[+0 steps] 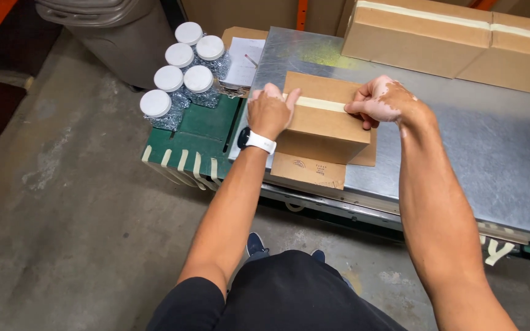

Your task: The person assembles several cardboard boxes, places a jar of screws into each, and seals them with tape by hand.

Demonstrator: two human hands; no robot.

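— Where's the small cardboard box (323, 119)?

— On the metal table (461, 141), near its front-left corner, both hands on it. The left hand (269, 112) lies flat over the box's left end, fingers spread, gripping nothing; the right hand (380, 101) pinches down on the tape strip (317, 103) at the box's right end.

— How far along?

— Tape already crosses the closed top (being pressed flat, I'd judge); the front lower flap (308, 170) hangs loose.

— Anything else?

— Left of the box, six white-lidded clear jars (182, 76) of small shiny metal pieces. Behind the box, two larger taped cartons (455, 37).
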